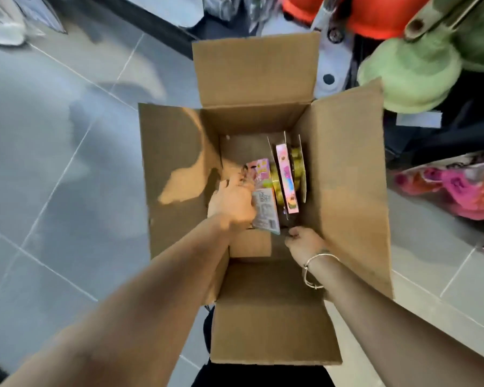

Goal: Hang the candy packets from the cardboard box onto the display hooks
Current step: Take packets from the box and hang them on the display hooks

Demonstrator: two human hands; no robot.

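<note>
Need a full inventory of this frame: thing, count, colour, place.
cardboard box: 1, brown, on the floor, flaps open
held packet: 1, pink and white, inside the box, left
standing packets: several, count unclear, pink with yellow candy, upright near the box's right wall
floor: 1, grey tiles, under the box
green plastic items: at least 2, top right
orange items: blurred, count unclear, top edge
bag: 1, pink and orange, right edge
bracelet: 1, silver, right wrist
left grip: 1, bare hand, in the box, holds the held packet
right grip: 1, bare hand, fingers curled, by the standing packets; hold unclear
</note>
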